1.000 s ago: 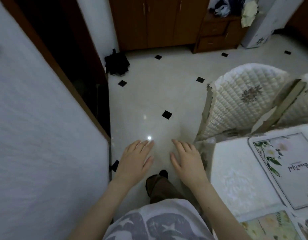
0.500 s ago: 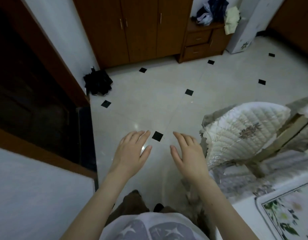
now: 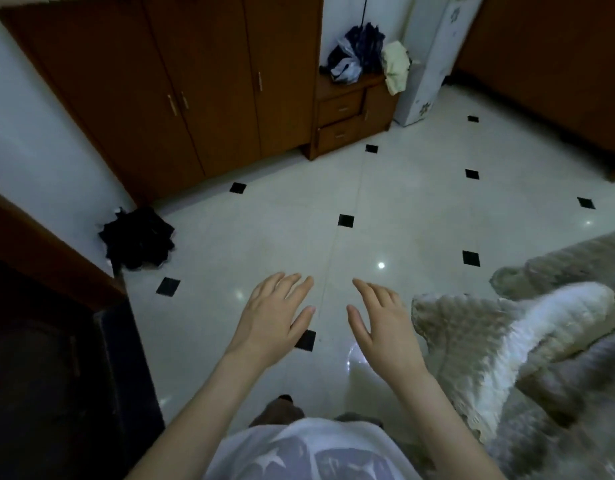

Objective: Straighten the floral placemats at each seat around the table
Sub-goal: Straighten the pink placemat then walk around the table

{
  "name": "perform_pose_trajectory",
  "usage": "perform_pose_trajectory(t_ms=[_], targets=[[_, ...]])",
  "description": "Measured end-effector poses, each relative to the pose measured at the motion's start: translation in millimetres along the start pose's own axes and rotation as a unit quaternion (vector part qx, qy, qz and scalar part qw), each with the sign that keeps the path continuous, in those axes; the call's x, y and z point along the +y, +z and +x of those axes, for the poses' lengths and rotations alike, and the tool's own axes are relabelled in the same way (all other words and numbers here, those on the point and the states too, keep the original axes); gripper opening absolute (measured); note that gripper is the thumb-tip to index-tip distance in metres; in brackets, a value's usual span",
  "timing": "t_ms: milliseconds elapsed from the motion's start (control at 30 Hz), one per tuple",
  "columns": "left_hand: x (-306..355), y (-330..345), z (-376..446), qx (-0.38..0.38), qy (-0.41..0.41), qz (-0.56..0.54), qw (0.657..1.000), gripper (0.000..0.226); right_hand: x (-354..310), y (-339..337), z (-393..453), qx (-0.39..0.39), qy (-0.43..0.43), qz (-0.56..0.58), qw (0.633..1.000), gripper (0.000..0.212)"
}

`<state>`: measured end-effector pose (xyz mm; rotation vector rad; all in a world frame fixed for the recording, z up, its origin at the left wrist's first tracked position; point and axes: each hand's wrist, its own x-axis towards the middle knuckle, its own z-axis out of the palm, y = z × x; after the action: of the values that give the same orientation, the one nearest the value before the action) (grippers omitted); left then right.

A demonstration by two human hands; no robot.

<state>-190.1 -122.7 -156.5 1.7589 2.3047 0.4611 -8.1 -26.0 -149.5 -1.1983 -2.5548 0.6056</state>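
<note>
No placemat and no table show in the head view now. My left hand (image 3: 274, 315) and my right hand (image 3: 382, 323) are held out in front of me over the pale tiled floor, palms down, fingers apart, holding nothing. A chair with a quilted white cover (image 3: 513, 344) stands just to the right of my right hand, blurred by motion.
Brown wooden cabinets (image 3: 181, 98) and a small drawer unit (image 3: 347, 119) with cloth piled on top line the far wall. A black bundle (image 3: 138, 239) lies on the floor at the left by a dark doorway (image 3: 39, 358). A white floral-printed box (image 3: 427, 60) stands at the back.
The view has swung away from the table: the placemats and tablecloth at the lower right have dropped out of sight. More floor and cabinets show. Both hands stay open in front.
</note>
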Motion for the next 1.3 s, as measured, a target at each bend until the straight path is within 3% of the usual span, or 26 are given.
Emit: perform_pose_trajectory(t_ms=[233,533,933,1300], targets=[[-12,-12,130,-0.020,0.107,0.018,0.994,0.049,19,-12,90,0.067,0.078,-0.027,0.994,0.045],[10,38,297,-0.099,0.157,0.050,0.981,0.052,115,-21,218,0.068,0.137,-0.025,0.988,0.045],[115,37,559,-0.087,0.236,0.012,0.968,0.050,254,-124,369,0.147,0.231,-0.020,0.962,0.046],[184,110,743,-0.171,0.358,-0.014,0.918,0.049,376,-145,480,0.177,0.352,-0.025,0.919,0.046]])
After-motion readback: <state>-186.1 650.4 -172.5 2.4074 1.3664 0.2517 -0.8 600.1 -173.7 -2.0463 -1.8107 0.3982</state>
